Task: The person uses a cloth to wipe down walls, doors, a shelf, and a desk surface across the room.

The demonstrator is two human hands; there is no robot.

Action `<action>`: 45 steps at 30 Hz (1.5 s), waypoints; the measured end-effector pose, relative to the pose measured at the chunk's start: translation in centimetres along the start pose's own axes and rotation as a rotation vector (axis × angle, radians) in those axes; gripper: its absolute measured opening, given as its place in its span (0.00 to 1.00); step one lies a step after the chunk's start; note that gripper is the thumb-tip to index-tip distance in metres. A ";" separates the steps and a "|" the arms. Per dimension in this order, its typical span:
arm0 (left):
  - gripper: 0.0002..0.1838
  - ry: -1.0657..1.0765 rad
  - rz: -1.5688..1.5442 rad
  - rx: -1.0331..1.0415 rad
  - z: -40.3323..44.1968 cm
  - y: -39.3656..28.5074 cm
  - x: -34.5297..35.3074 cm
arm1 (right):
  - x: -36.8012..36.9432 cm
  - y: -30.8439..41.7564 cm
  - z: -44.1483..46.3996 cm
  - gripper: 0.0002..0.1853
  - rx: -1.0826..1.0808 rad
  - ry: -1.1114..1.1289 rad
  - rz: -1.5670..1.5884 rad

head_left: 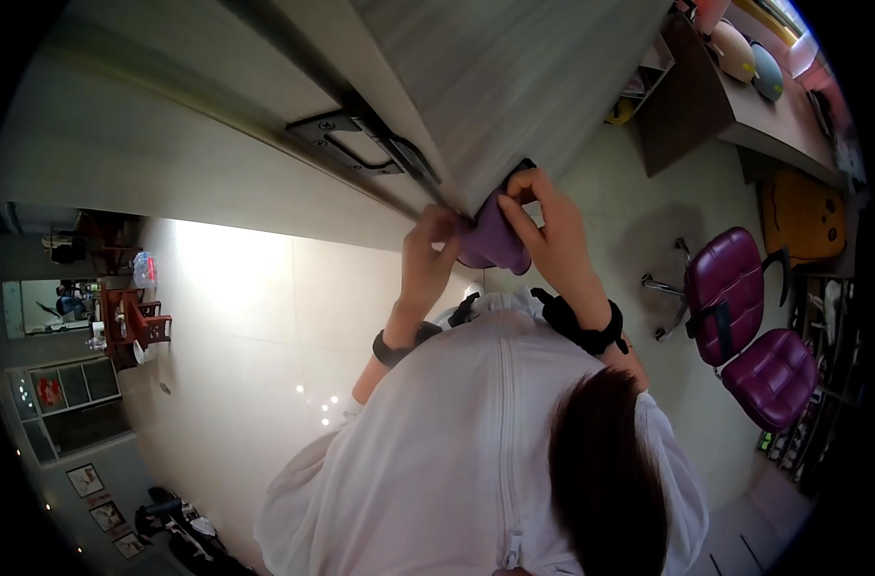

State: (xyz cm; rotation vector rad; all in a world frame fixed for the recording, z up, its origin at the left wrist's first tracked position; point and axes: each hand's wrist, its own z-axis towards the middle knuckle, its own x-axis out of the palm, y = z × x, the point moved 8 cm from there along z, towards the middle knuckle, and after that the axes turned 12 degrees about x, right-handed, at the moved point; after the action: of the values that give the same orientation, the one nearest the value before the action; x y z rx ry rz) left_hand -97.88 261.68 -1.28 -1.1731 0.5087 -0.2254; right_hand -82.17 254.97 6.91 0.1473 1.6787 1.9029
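Note:
A purple cloth (496, 240) hangs bunched at the edge of a grey wood-grain door (495, 77), between my two hands. My right hand (550, 230) is closed on its upper right side, with thumb and fingers pinched together. Just above those fingers a dark piece (522, 167), perhaps part of a handle, sticks out from the door. On the cloth's left side my left hand (428, 257) is closed, its fingertips slightly blurred against the fabric. A black metal hinge (346, 142) sits on the door frame, up and left of my hands.
To the right stands a purple swivel chair (730, 298) on the pale tiled floor (255, 317). Behind it are a yellow suitcase (800, 219) and a wooden desk (692, 91) with rounded items on top. Wooden furniture (130, 317) stands far left.

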 end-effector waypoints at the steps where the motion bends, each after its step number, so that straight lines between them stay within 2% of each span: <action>1: 0.11 0.001 0.001 0.013 0.1 -0.2 0.0 | 0.0 0.2 0.0 0.05 -0.020 0.000 -0.009; 5: 0.12 0.006 0.026 0.002 0.3 0.1 -0.1 | 0.6 2.2 -0.6 0.07 -0.088 0.052 -0.097; 8: 0.12 0.010 0.042 -0.022 0.2 -0.3 -0.1 | 0.7 1.4 -0.6 0.07 0.011 0.073 0.021; 11: 0.12 0.023 0.037 -0.002 0.2 0.1 -0.1 | 0.4 0.9 -0.1 0.06 -0.011 0.049 0.032; 14: 0.11 0.010 -0.017 0.013 0.2 -0.5 0.0 | 0.1 -0.9 0.3 0.06 0.068 0.046 0.125; 17: 0.11 0.019 0.007 0.010 0.4 -0.1 0.0 | 0.0 -0.5 0.3 0.06 0.035 0.031 0.063; 20: 0.11 0.014 0.056 -0.023 0.3 0.0 -0.2 | 0.4 2.1 -0.4 0.06 -0.091 0.028 -0.112; 26: 0.11 0.023 0.024 -0.019 0.2 0.2 -0.2 | 0.6 0.6 0.1 0.07 0.074 0.099 0.077; 32: 0.09 0.034 -0.001 -0.045 0.2 -0.3 0.0 | -0.8 -1.7 0.8 0.07 0.120 -0.061 0.143; 38: 0.08 0.020 0.110 0.035 0.7 -1.4 -0.2 | 0.9 2.4 -0.9 0.08 -0.099 -0.017 -0.035; 45: 0.10 0.010 0.066 0.024 0.3 -0.9 0.0 | 0.9 1.3 -0.5 0.08 0.018 0.040 0.092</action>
State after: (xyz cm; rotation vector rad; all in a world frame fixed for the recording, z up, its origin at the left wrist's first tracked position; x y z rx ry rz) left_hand -97.63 261.55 -0.38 -1.1301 0.5515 -0.1799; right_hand -83.57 254.96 7.78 0.1980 1.7439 1.9703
